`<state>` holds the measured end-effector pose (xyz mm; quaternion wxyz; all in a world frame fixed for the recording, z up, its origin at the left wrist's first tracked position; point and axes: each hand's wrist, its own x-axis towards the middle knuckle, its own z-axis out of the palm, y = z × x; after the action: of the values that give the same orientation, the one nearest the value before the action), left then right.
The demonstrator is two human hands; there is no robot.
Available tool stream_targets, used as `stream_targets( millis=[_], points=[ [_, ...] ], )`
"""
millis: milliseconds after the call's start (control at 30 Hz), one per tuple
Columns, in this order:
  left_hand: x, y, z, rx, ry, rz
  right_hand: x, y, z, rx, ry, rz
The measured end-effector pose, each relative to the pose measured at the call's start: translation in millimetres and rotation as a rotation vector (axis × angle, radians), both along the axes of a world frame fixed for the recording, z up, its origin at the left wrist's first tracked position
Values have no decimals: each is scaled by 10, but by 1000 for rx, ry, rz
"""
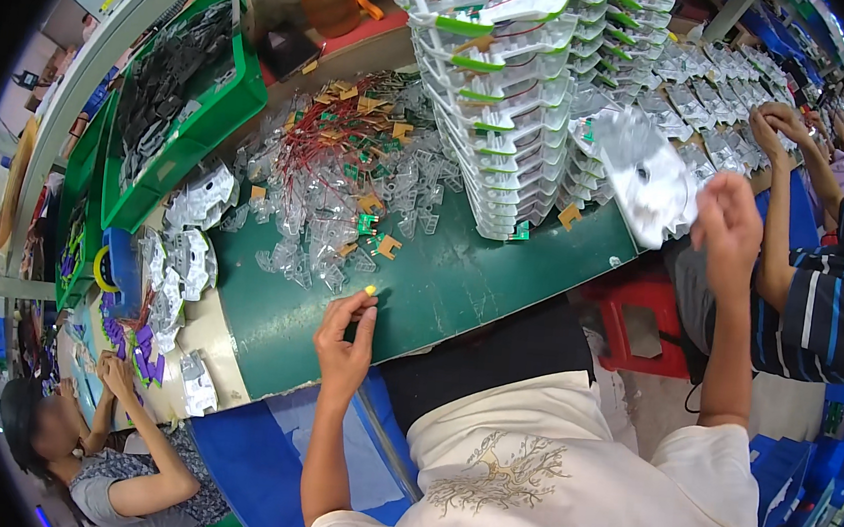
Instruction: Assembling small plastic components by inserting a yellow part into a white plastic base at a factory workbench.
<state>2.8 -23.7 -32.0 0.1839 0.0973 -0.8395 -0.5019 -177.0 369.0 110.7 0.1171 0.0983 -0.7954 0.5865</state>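
Observation:
My left hand (pixel 343 342) is above the front edge of the green table, its thumb and forefinger close together. A small yellow piece (pixel 370 290) shows at those fingertips; its kind is too small to make out. My right hand (pixel 729 230) is raised at the right, past the table edge and smeared by motion. Against its curled fingers a shiny white plastic housing (pixel 645 178) hangs tilted, also blurred. Left of that housing rise tall stacks of white housings with green edges (pixel 495 119). Clear plastic pieces (pixel 309 239) and red-wired parts (pixel 338 131) lie heaped beyond my left hand.
Green bins (pixel 241 97) with dark parts stand at the left. White housings (pixel 186 263) lie beside a seated person (pixel 123 468). More silvery parts (pixel 707 98) line the right-hand table, where another person in a striped shirt (pixel 830 309) sits. A red stool (pixel 642 328) stands below.

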Motion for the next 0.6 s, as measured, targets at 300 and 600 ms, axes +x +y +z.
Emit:
stream_targets(
  millis=[300, 600],
  points=[
    [27, 117, -72, -168, 34, -6, -977, -142, -213, 12, -88, 94],
    [-53, 135, -93, -203, 154, 43, -269, -435, -244, 41, 180, 72]
  ],
)
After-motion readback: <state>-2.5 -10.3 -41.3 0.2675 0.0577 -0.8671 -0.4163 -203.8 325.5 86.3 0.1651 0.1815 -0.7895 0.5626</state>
